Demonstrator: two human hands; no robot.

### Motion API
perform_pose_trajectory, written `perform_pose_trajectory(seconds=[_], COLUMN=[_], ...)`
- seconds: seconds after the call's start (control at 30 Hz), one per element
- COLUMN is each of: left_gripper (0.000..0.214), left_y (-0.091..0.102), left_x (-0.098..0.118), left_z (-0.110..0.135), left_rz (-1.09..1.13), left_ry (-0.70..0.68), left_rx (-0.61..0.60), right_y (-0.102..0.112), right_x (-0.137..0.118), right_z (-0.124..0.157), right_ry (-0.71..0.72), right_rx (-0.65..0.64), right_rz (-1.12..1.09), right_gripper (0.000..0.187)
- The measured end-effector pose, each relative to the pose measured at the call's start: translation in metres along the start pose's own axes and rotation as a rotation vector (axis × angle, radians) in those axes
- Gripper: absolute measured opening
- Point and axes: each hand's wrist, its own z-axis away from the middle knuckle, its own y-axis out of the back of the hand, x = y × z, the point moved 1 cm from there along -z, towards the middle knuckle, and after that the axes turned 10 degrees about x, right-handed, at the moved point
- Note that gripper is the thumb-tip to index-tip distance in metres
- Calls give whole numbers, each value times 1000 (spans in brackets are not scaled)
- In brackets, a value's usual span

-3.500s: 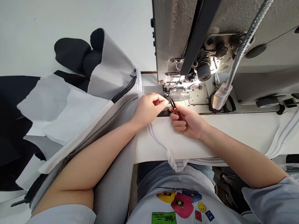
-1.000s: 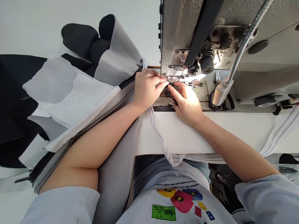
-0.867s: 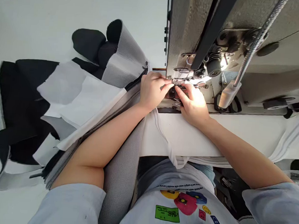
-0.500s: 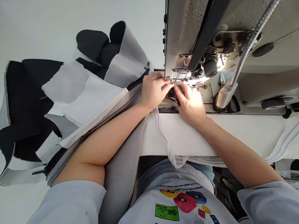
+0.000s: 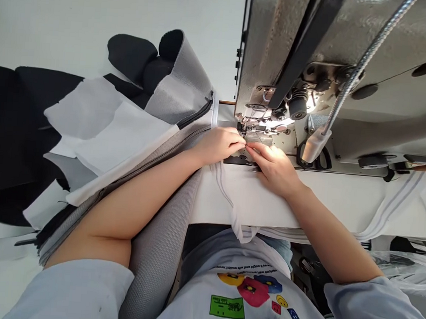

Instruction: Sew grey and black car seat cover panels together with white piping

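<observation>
My left hand (image 5: 219, 144) lies over the edge of a grey mesh fabric piece (image 5: 164, 234), just left of the presser foot (image 5: 243, 128) of a sewing machine (image 5: 275, 47). Its thumb and forefinger are pinched together. My right hand (image 5: 278, 168) is at the front of the needle plate, fingers bent and tips meeting those of my left. Whatever lies between the fingertips is too small to make out. A white striped tape (image 5: 221, 179) runs under my left hand and hangs over the table edge. The lit needle area is just behind the fingertips.
Black padded pieces (image 5: 22, 117) and white fabric pieces (image 5: 127, 134) lie heaped on the white table (image 5: 81, 4) at left. Black-handled scissors (image 5: 322, 157) rest on the machine bed, near a hanging white-tipped braided cord (image 5: 365, 63). More striped tape (image 5: 388, 210) lies at right.
Both hands have drawn back from the presser foot toward my body, with fingertips still together. The foot and needle plate show more now. The view has shifted slightly.
</observation>
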Motion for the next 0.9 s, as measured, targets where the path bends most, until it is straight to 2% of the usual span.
perform_pose_trajectory(seconds=[0.2,0.27,0.73,0.9], left_gripper=[20,20,27,29], left_y=[-3,-3,-1,1], left_x=[-10,-11,-10,-14], left_z=[-8,-11,-17,-17], left_rz=[7,1,-67,-78], left_ry=[183,226,300,286], left_rx=[265,308,182,202], right_y=[-2,-2,2,2], right_x=[0,0,1,2], right_z=[-3,-3,-4,-5], right_ry=[-53,-41,-32,-67], right_rx=[4,4,-37,-72], right_rz=[40,46,22,7], right_gripper=[59,59,64,67])
